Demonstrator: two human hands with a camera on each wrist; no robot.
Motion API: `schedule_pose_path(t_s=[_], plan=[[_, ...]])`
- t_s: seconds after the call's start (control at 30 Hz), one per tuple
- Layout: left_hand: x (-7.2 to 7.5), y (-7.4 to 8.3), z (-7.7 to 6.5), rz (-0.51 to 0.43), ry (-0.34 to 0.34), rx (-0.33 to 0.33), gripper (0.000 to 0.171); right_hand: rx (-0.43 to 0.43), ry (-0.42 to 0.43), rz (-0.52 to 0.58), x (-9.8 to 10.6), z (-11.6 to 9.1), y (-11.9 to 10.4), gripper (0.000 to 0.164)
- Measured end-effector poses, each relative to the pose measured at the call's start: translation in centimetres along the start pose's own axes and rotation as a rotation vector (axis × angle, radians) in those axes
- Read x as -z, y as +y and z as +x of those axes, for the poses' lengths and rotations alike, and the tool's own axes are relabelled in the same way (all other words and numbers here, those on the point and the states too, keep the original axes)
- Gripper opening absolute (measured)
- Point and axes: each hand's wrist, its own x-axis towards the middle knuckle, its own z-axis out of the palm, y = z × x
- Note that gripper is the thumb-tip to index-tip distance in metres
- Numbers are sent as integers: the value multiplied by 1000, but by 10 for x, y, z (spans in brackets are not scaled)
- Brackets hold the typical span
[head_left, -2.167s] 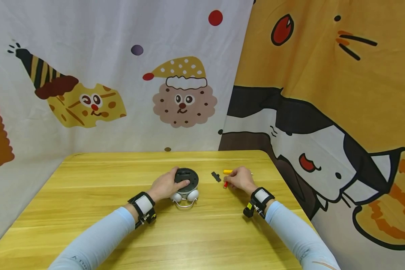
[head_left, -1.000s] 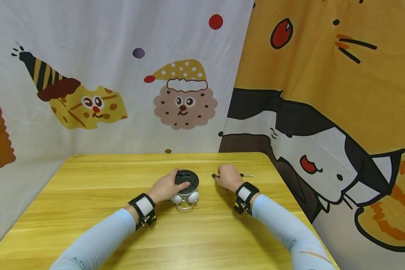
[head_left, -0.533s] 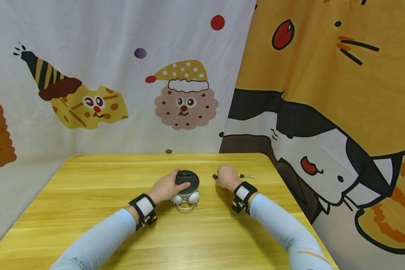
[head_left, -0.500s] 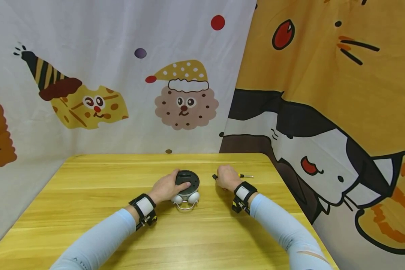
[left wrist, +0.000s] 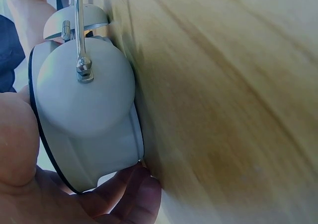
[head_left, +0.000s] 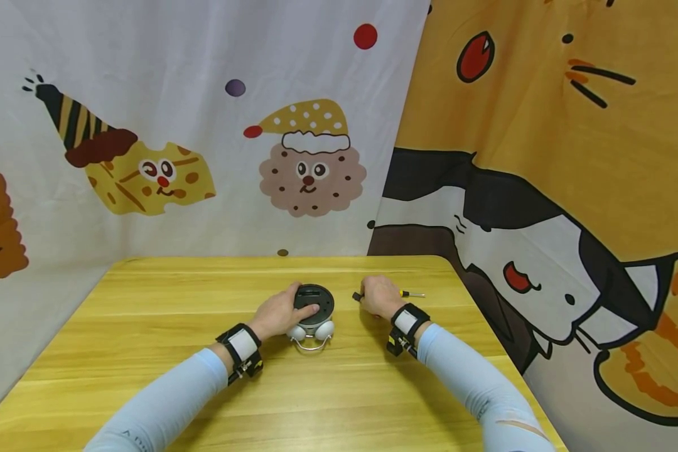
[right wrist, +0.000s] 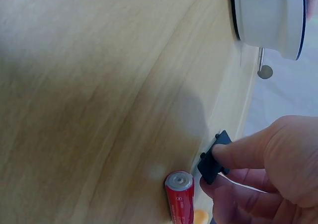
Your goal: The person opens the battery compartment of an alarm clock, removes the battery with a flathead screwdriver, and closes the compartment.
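Observation:
A white twin-bell alarm clock (head_left: 323,302) lies face down on the table, its dark back up and its bells toward me. My left hand (head_left: 274,312) grips it from the left, thumb across the back, and fingertips (left wrist: 144,196) reach under the side in the left wrist view. To the right of the clock, my right hand (head_left: 381,297) pinches a small black battery cover (right wrist: 212,159) between thumb and fingers. Close by that hand a red battery (right wrist: 180,200) lies on the table in the right wrist view; the hand hides it in the head view.
Just right of the right hand, a screwdriver (head_left: 412,294) with a yellow and black handle lies on the wooden table (head_left: 203,285), partly covered by the hand. Behind the table hangs a printed curtain (head_left: 231,232).
My right hand has left the red battery, moved left and taken hold of the black battery cover, which lay on the table. The left hand keeps its grip on the clock.

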Motion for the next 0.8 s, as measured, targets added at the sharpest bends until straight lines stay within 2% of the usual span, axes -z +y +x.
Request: schedule_pose_path(t_s=[0.33, 0.8], plan=[[0, 0, -1, -7, -2, 7, 94, 15, 49, 26, -2, -3, 0, 9], [-1, -2, 2, 4, 6, 8, 95, 66, 141, 44, 20, -9, -25, 5]])
